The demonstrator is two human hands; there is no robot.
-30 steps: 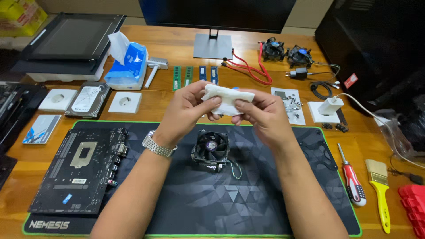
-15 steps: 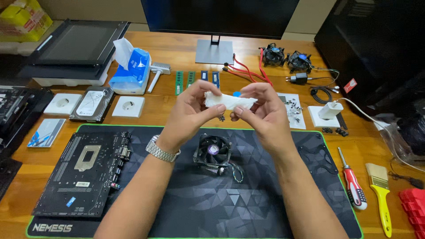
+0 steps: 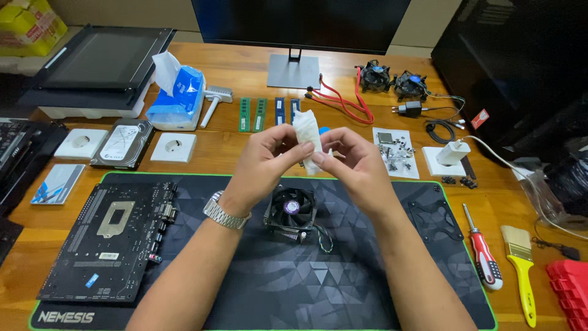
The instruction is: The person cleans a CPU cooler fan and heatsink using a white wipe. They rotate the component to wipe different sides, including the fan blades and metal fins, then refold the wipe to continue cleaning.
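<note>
Both my hands hold a folded white tissue (image 3: 307,135) upright above the desk mat. My left hand (image 3: 266,159), with a metal watch on its wrist, pinches the tissue from the left. My right hand (image 3: 355,164) pinches it from the right. Just below them a black CPU cooler fan (image 3: 291,213) with a trailing cable rests on the dark mat (image 3: 294,282). A black motherboard (image 3: 113,236) lies on the mat's left part.
A blue tissue pack (image 3: 177,95), several memory sticks (image 3: 269,113), a hard drive (image 3: 122,142), white sockets, a monitor stand and two more fans (image 3: 392,79) lie behind. A red screwdriver (image 3: 481,251), a yellow brush (image 3: 519,263) and a sheet of screws (image 3: 395,150) lie to the right.
The tissue, held lengthwise between both hands a second ago, has been folded narrower and turned upright. My hands have drawn closer together.
</note>
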